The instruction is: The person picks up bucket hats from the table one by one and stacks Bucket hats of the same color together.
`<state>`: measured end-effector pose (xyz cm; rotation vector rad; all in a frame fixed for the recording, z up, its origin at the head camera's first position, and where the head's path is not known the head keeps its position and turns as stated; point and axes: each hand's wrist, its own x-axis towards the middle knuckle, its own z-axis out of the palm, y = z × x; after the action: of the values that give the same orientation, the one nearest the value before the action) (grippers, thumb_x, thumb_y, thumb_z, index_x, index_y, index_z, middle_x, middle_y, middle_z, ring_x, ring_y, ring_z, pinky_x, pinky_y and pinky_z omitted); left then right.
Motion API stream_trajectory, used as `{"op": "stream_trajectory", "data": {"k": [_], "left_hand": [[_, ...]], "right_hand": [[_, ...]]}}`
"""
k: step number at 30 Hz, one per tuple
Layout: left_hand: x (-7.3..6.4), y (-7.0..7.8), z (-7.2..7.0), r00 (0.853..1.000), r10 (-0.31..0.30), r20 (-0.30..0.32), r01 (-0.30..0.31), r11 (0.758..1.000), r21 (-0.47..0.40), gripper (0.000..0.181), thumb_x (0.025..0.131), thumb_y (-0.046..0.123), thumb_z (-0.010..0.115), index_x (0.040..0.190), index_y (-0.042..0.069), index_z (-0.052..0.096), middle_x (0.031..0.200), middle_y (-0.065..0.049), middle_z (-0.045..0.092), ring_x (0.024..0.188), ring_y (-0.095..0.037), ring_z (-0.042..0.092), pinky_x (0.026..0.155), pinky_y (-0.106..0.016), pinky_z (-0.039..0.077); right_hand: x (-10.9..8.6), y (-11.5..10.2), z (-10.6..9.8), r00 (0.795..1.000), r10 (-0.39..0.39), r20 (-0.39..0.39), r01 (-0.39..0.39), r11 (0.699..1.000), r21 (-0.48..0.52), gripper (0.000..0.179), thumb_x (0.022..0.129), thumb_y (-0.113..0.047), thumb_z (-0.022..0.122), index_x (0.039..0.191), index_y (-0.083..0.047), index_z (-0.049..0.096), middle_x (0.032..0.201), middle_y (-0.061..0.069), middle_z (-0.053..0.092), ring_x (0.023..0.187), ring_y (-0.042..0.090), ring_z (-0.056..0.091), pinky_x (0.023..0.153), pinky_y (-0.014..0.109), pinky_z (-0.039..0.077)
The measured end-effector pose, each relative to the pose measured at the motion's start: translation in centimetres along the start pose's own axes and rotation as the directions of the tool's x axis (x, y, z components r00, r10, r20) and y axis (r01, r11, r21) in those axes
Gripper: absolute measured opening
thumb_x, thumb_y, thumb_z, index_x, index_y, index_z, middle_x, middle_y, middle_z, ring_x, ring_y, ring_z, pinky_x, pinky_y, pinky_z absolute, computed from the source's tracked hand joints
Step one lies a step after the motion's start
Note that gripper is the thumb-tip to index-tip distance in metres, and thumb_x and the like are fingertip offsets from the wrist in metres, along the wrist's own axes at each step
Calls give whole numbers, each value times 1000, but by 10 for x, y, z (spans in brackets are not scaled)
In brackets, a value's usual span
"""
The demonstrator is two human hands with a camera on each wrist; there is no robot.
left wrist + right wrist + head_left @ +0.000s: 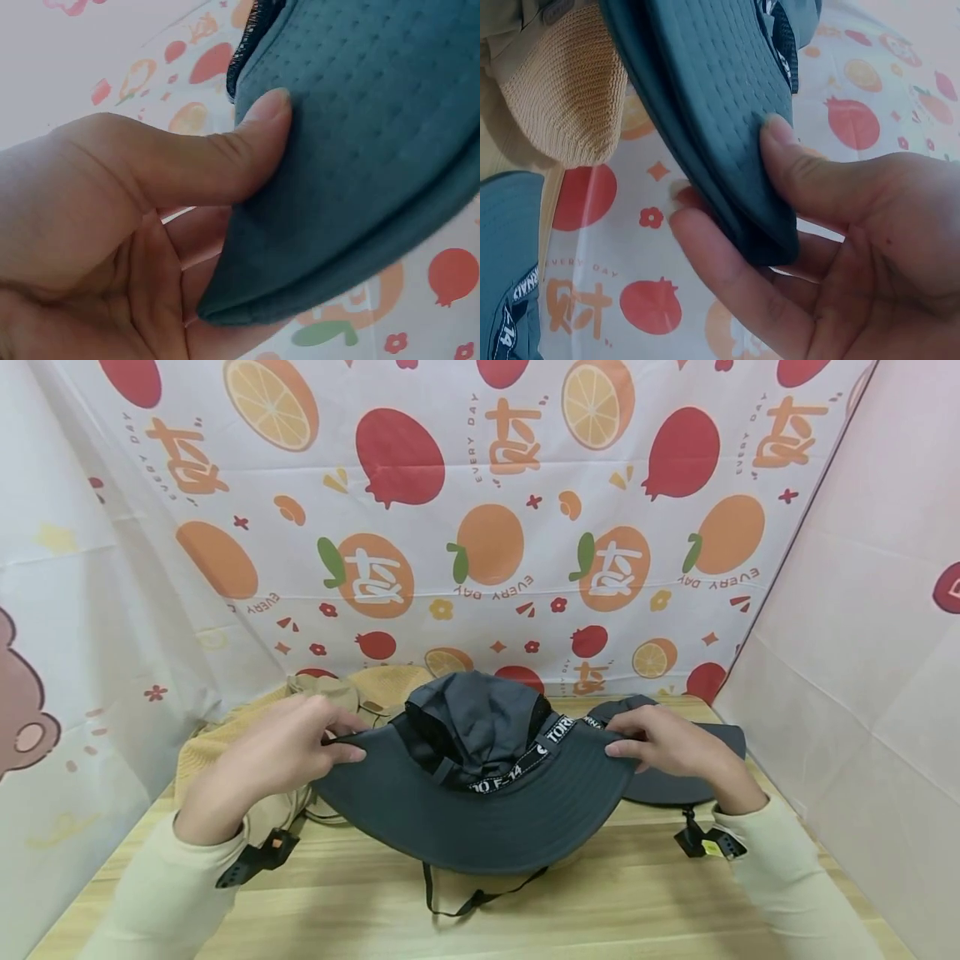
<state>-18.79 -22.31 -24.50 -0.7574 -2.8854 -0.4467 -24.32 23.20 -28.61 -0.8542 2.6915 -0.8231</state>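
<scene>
A dark blue-grey bucket hat (480,827) is held up over the table, its wide brim toward me and its crown behind. White lettering runs along the band inside, and a black chin strap (477,902) hangs below the brim. My left hand (300,743) pinches the brim's left end; in the left wrist view the thumb (262,127) lies on the quilted face with the fingers behind it. At the brim's right end my right hand (663,743) pinches with thumb and fingers, the folded edge (757,232) between them in the right wrist view.
Another dark hat (675,785) lies on the wooden table (615,902) behind my right hand. Beige and straw-coloured hats (390,683) are piled at the back left, partly hidden by my left arm. A fruit-printed cloth (480,468) stands as the back wall, with pale cloth on both sides.
</scene>
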Motion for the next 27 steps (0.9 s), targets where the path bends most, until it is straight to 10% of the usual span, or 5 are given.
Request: {"op": "stream_trajectory", "data": {"k": [10, 21, 27], "left_hand": [[20, -2, 12, 999, 47, 6, -47, 997, -63, 25, 85, 11, 84, 109, 9, 81, 83, 4, 74, 74, -9, 63, 63, -26, 48], [48, 18, 16, 973, 194, 126, -188, 981, -53, 24, 90, 5, 78, 114, 8, 79, 85, 2, 75, 80, -10, 67, 67, -27, 52], [63, 28, 23, 966, 174, 191, -173, 985, -21, 31, 90, -5, 72, 117, 8, 77, 83, -1, 72, 92, -22, 71, 73, -32, 54]], "right_hand": [[-11, 9, -8, 990, 45, -134, -50, 998, -34, 22, 100, -14, 67, 118, -3, 74, 92, 8, 71, 70, 11, 71, 64, 27, 61], [-29, 27, -22, 973, 87, -215, -95, 995, -31, 31, 93, -3, 73, 123, 4, 73, 104, 20, 71, 62, 14, 65, 56, 29, 59], [-35, 38, -29, 967, 93, -237, -103, 994, -33, 33, 93, 7, 67, 127, 7, 69, 105, 23, 66, 67, 14, 62, 57, 31, 59]]}}
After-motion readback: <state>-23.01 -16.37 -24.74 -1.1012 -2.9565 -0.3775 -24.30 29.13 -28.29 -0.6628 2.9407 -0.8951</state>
